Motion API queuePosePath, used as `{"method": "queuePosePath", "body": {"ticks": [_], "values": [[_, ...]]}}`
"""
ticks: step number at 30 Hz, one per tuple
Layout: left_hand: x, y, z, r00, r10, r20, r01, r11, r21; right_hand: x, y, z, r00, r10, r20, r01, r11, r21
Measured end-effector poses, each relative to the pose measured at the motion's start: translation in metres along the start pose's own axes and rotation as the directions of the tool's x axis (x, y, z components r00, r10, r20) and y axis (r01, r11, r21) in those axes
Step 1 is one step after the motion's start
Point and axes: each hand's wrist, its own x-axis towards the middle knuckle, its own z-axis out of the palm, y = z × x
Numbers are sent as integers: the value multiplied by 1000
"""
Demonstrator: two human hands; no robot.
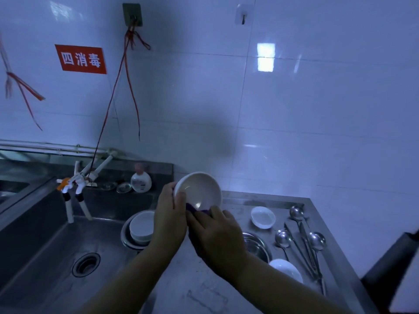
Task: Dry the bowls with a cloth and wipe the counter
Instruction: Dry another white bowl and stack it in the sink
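My left hand [169, 208] grips the tilted white bowl [199, 191] above the sink's [45, 257] right edge, my right hand [217, 236] pinches the purple cloth [192, 208] against it; a wet rim could slip and drop.

Dim bluish light falls on a white tiled wall [294, 109] bearing a red sign [81, 59] and two hooks [132, 14]

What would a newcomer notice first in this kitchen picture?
In the centre, the left hand holds a tilted white round bowl above the steel counter, while the right hand presses a purple cloth at its lower rim. On the white tiled wall, upper left, is a red rectangular sign.
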Motion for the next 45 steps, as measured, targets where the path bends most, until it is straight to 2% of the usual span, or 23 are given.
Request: {"method": "queuePosePath", "body": {"ticks": [2,4,7,9,12,15,18,21,24,27,31,33,35,41,43,45], "values": [[2,1,-4,998,2,55,-5,998,58,-4,16,-2,993,-106,50,108,993,-43],[9,5,-12,982,-53,183,32,993,117,-7,36,-7,973,-205,110,214,974,-77],[24,10,-21,888,-216,405,156,972,177,-9,58,-12,937,-313,155,331,937,-114],[30,12,-24,846,-288,448,253,958,136,-10,59,-13,930,-338,146,356,926,-126],[26,10,-20,893,-275,355,306,951,-33,-4,47,-12,965,-246,95,257,958,-129],[-3,5,-3,978,-166,128,176,982,-65,6,26,-8,997,-76,-32,72,991,-111],[-22,3,7,999,-37,1,36,981,-189,9,3,-1,991,26,-129,-34,998,-55],[-13,-2,-1,998,27,55,-17,985,-175,1,0,5,990,12,-137,-13,1000,-8],[-5,-3,-12,982,51,180,-37,996,-80,-6,20,2,986,-141,-89,131,986,-103],[8,1,-20,954,-32,300,48,998,-46,-7,45,-6,957,-286,-42,272,942,-198],[34,13,-28,847,-161,507,178,984,15,-7,52,-7,923,-384,-14,370,900,-230],[38,16,-26,869,-172,463,210,977,-31,-6,46,-3,939,-343,-34,329,922,-203],[36,15,-20,914,-183,361,229,970,-87,-3,39,2,968,-240,-66,228,961,-159],[23,2,-7,974,-93,206,122,984,-133,-11,6,21,998,15,-66,-19,998,-56],[20,0,-5,977,-72,201,101,985,-138,-10,1,24,997,41,-71,-40,999,6],[21,0,-6,971,-55,234,86,989,-123,-9,8,22,997,-13,-71,13,1000,3]]}}
